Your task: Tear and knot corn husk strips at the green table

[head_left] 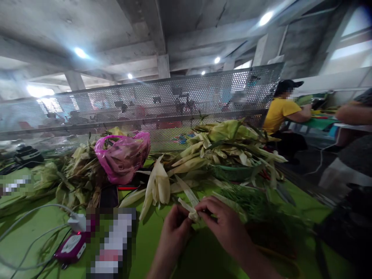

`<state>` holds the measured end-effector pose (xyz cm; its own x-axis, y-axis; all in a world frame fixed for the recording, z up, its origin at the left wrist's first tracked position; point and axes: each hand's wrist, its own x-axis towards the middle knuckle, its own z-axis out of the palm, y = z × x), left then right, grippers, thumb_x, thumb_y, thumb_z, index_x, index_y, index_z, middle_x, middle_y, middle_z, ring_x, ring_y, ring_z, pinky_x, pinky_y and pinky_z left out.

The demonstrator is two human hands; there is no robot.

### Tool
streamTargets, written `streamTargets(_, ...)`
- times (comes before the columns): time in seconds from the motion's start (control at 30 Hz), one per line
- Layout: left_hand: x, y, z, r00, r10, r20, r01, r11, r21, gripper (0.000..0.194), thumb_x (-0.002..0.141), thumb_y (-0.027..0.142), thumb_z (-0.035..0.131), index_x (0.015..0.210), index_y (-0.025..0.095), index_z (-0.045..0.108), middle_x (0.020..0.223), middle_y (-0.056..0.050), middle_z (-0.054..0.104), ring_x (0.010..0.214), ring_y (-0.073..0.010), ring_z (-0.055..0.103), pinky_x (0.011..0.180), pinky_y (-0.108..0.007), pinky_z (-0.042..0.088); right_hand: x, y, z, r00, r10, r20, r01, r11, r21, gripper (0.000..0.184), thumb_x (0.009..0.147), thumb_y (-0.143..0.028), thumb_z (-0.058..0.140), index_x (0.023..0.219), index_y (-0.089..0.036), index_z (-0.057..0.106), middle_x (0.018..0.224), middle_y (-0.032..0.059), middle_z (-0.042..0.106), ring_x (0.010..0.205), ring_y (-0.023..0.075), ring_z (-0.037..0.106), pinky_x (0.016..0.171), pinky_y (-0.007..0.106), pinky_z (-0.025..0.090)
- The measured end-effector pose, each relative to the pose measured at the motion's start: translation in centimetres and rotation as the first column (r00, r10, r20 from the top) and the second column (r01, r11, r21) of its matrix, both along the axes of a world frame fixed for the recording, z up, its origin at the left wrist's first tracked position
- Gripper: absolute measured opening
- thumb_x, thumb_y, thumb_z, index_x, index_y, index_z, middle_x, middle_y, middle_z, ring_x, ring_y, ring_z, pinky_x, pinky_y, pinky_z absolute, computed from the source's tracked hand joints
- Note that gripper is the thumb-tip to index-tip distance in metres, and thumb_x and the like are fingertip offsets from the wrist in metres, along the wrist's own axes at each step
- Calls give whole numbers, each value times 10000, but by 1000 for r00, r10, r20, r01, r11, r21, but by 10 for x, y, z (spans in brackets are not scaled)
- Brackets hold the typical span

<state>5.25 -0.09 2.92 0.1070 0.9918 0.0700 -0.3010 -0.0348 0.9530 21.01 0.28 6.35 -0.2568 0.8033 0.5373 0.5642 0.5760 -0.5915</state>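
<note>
Between my hands is a pale corn husk strip (191, 211), bunched or knotted at its lower end, with one long flat tail pointing up and away. My left hand (178, 224) pinches the bunch from the left, thumb and forefinger together. From the right, my right hand (216, 217) pinches the same strip near the bunch. Just beyond them on the green table (148, 232) lies a folded bundle of corn husks (158, 184). Fine green strands (247, 199) lie close to my right hand. The exact form of the bunch is partly hidden by my fingers.
A heap of husks (226, 135) fills a green basket (229, 172). A pink plastic bag (123, 157) stands left of it. A purple power strip (71, 248) with cables and a blurred phone-like object (113, 244) lie left. A perforated metal screen (162, 104) stands behind; a person in yellow (281, 110) sits right.
</note>
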Motion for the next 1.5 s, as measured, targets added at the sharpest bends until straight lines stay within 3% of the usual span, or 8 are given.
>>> streamTargets(0.2, -1, 3, -7, 973, 2, 229, 37, 986, -165, 292, 603, 275, 807, 695, 164, 553, 665, 5, 585, 619, -117, 532, 623, -234, 388, -9, -9, 0, 996, -85, -20, 87, 981, 170, 203, 879, -139, 505, 1012, -245, 617, 1008, 63, 642, 951, 212, 617, 806, 332, 514)
streamTargets(0.33, -3, 4, -10, 902, 66, 427, 37, 973, -230, 283, 635, 239, 785, 721, 182, 522, 650, 23, 591, 602, -116, 555, 601, -228, 389, -20, -12, -4, 999, -34, -38, 37, 996, 84, 122, 852, -138, 549, 904, -243, 584, 917, 45, 628, 829, 192, 626, 707, 299, 533)
streamTargets(0.5, -3, 4, -13, 869, 133, 476, 10, 958, -286, 284, 597, 204, 815, 741, 162, 573, 693, 7, 628, 633, -118, 578, 617, -223, 412, -33, -9, -19, 991, -59, 118, 50, 996, 78, 296, 772, -32, 542, 985, -236, 563, 988, 51, 625, 919, 231, 618, 806, 393, 521)
streamTargets(0.77, -1, -2, -3, 880, -13, 475, 107, 980, -171, 198, 671, 184, 783, 812, 135, 653, 782, -30, 660, 752, -144, 616, 756, -262, 469, -30, -11, -25, 938, -213, 275, 135, 952, 276, 189, 883, -101, 472, 982, -237, 557, 923, 52, 657, 818, 229, 636, 728, 368, 493)
streamTargets(0.93, 3, -4, -1, 881, 32, 471, 47, 987, -155, 370, 733, 352, 755, 1053, 193, 661, 1017, -75, 693, 986, -215, 636, 929, -346, 450, -31, -10, -26, 922, -246, 298, 136, 929, 345, 164, 953, -154, 422, 958, -225, 570, 890, 49, 673, 773, 221, 642, 702, 362, 458)
streamTargets(1.1, 8, -2, -6, 891, -62, 450, 141, 980, -143, 386, 791, 442, 677, 1069, 175, 691, 1104, -127, 688, 1100, -260, 599, 1005, -380, 400, -35, -11, -26, 908, -266, 324, 124, 908, 400, 209, 978, -169, 368, 939, -220, 566, 893, 57, 670, 801, 222, 631, 716, 365, 432)
streamTargets(1.33, 1, -5, -6, 977, 115, 179, -90, 986, -140, 419, 777, 493, 664, 1015, 151, 706, 1031, -105, 687, 1048, -248, 583, 968, -340, 399, -38, -16, -22, 853, -270, 447, 65, 904, 422, 256, 958, -122, 350, 897, -219, 579, 835, 47, 634, 776, 236, 577, 714, 392, 391)
streamTargets(1.5, -7, -8, -1, 990, 138, 34, -132, 981, -139, 431, 822, 522, 592, 1017, 155, 706, 901, -70, 670, 922, -213, 584, 930, -316, 397, -40, -17, -24, 855, -248, 456, -2, 876, 482, 287, 956, -117, 316, 846, -207, 566, 744, 41, 584, 690, 223, 531, 650, 373, 364)
